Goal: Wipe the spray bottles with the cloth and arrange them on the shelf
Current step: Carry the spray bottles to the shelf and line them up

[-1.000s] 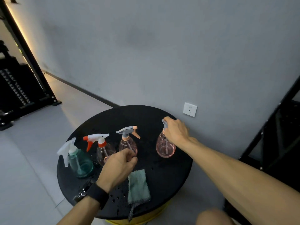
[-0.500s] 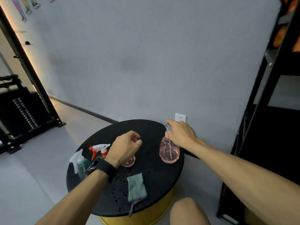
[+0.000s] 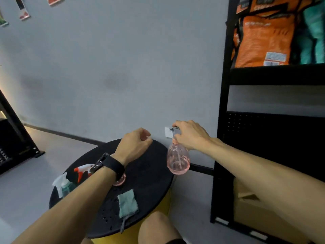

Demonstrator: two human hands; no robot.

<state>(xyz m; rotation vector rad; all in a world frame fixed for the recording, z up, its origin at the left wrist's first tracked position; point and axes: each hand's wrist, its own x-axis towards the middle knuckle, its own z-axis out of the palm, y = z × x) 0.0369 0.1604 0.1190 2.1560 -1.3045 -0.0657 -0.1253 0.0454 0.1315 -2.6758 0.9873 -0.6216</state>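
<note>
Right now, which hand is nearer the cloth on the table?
Left. The left hand hovers above the table, beyond the cloth; the right hand grips the pink bottle off the table's edge.

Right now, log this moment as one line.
right hand: grips pink bottle by sprayer, lifted off table | left hand: empty, curled | cloth: on table

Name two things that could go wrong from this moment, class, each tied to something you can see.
The right hand holds the pink spray bottle only by its head, off the table's edge; a loose grip might drop it. The left forearm hangs over the bottles left on the table and could topple one.
</note>
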